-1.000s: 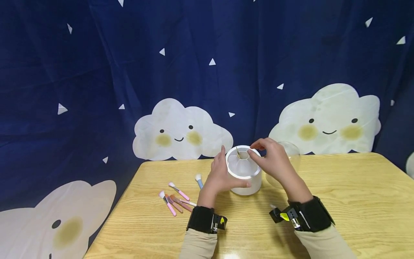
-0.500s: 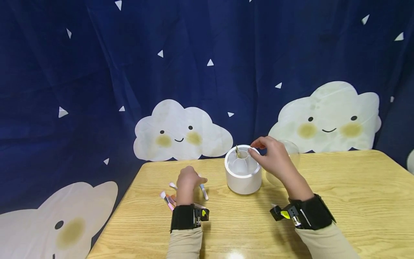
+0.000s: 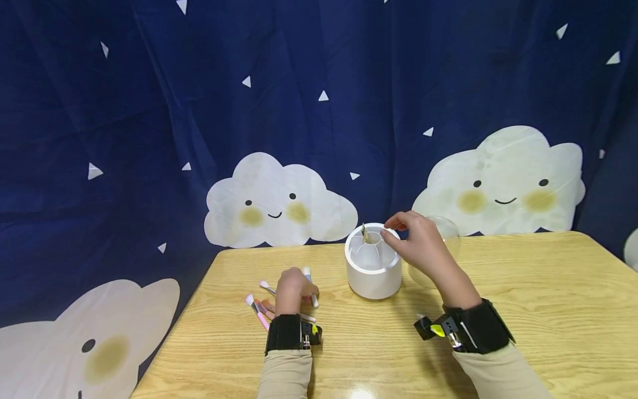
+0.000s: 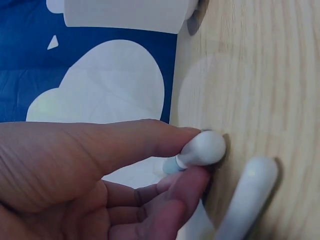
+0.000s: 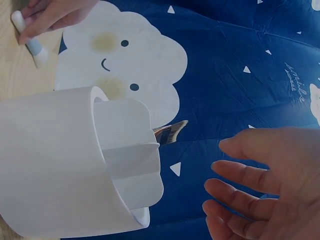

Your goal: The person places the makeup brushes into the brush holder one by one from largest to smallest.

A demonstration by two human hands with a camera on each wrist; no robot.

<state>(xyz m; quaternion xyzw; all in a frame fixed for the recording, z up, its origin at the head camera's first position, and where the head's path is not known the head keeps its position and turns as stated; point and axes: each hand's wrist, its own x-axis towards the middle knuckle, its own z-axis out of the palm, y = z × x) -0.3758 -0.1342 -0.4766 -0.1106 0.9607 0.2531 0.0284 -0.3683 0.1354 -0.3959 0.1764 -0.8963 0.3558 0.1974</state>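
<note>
My left hand [image 3: 290,288] is low over the table's left part, thumb and fingers pinching a makeup brush [image 4: 204,148] by its rounded white handle end. The blue middle and pale bristles of that brush [image 5: 35,47] show in the right wrist view, pointing away from the fingers. A white round brush holder [image 3: 374,282] with inner dividers stands upright at mid-table. One makeup brush with fanned bristles [image 5: 172,132] sticks up out of it. Beside the holder's right rim, my right hand [image 3: 421,244] hovers with loosely bent fingers and nothing in them.
Several other makeup brushes [image 3: 257,310], pink and brown, lie around and partly under the left hand. A white handle [image 4: 247,200] lies close to the pinched brush. Behind the right hand stands a clear dome [image 3: 448,235]. A dark blue cloud-print curtain [image 3: 299,66] hangs at the table's back edge.
My left hand has left the holder's side, moved left to the loose brushes and taken hold of the blue-and-white brush. The right hand stays by the rim.
</note>
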